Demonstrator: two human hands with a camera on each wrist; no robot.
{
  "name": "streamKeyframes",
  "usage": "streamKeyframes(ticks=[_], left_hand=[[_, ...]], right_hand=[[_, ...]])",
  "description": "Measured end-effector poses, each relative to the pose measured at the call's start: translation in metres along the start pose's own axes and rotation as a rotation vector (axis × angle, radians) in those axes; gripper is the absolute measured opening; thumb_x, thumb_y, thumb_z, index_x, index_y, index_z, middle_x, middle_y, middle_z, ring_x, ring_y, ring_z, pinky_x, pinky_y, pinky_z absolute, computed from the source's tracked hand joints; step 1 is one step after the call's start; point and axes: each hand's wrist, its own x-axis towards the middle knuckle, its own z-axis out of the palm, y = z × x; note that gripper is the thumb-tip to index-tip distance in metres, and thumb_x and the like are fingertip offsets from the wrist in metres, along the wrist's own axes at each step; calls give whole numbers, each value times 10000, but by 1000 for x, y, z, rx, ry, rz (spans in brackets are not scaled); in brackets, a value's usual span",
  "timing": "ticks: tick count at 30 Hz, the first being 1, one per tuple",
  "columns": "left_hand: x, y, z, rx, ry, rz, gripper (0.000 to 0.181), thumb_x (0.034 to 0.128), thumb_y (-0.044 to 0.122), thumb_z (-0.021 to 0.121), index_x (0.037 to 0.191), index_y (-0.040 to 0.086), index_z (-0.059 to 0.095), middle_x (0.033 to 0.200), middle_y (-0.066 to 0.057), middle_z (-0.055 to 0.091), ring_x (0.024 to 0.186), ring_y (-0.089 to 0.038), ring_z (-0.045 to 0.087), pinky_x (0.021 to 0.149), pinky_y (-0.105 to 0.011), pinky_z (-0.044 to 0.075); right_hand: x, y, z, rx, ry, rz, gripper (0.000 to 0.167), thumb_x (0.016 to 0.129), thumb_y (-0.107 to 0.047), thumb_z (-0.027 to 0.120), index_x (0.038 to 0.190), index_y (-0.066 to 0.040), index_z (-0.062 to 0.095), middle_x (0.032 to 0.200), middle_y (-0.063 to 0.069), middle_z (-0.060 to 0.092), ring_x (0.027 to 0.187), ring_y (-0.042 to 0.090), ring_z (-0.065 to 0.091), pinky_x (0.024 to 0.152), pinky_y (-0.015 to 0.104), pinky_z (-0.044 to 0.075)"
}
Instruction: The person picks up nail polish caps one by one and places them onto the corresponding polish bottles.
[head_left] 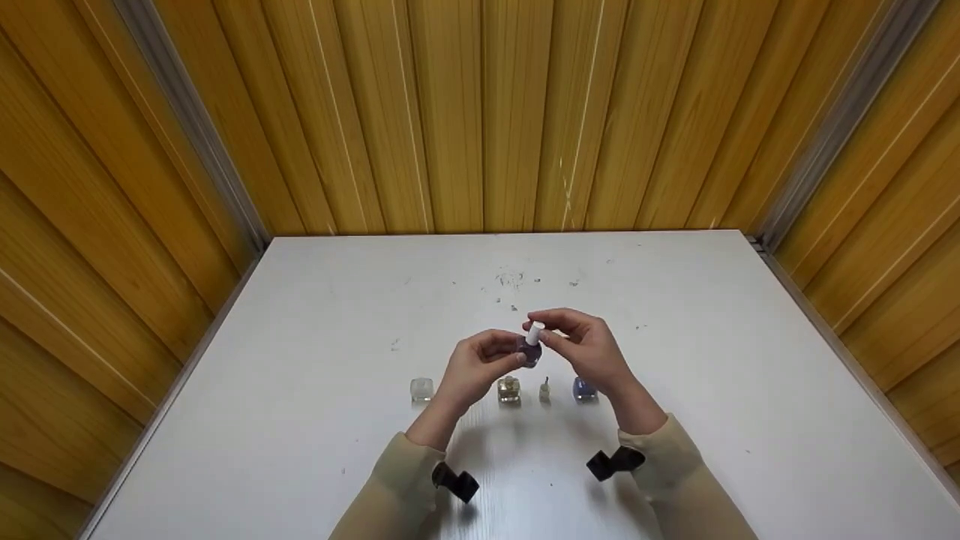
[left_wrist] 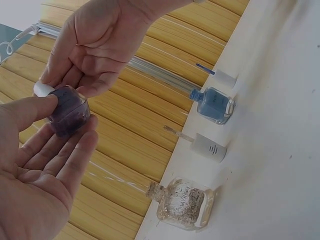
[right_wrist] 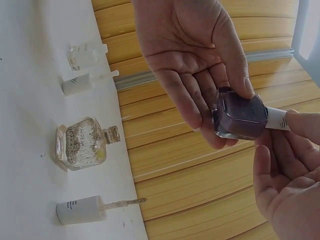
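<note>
A dark purple nail polish bottle (head_left: 530,352) with a white cap (head_left: 535,332) is held above the table between both hands. The left hand (head_left: 474,369) pinches the glass body between thumb and fingers; in the right wrist view its thumb presses on the purple bottle (right_wrist: 241,114). The right hand (head_left: 589,351) pinches the white cap (right_wrist: 277,119), which sits at the bottle's neck. Both hands also show in the left wrist view, the left (left_wrist: 40,175) below and the right (left_wrist: 102,45) above.
On the white table (head_left: 337,300) stand an open glitter bottle (left_wrist: 185,204), an open blue bottle (left_wrist: 215,104) and a clear bottle (right_wrist: 84,56). Their brush caps stand upright beside them, including the glitter one (right_wrist: 82,210) and the blue one (left_wrist: 225,78). Ribbed wood-look walls surround the table.
</note>
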Motion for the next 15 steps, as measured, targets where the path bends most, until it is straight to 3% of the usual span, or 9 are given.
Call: streamKeyframes(ticks=[4,7,11,15], left_hand=[[-1,1,1,-11,-1,7,311,918,60,752,1200,-51,683,1152,-218,749,1044,-253,765,925,-317,629],[0,1,1,-10,-2,7,301,918,56,751,1191,-53,685,1139,-217,752,1032,-248,768,919,-313,631],[0,0,1,-11,-1,8,302,918,48,751,1190,-64,684,1137,-221,751,1032,-248,767,919,-314,631],[1,-1,0,-18,7,3,316,915,42,751,1199,-73,679,1152,-232,747,1044,-253,763,930,-326,629]], right_hand=[[0,-1,3,-11,56,35,276,949,-47,718,1168,111,656,1041,-11,720,979,100,643,817,197,599],[0,-1,5,-13,100,69,263,915,-21,750,1122,106,649,978,-13,693,932,103,638,785,194,591],[1,0,4,-27,124,106,293,912,-33,759,1177,52,669,1048,16,697,981,117,641,832,201,582],[1,0,1,-28,77,91,346,962,-70,708,1288,34,657,1182,52,712,1089,109,645,891,205,583]])
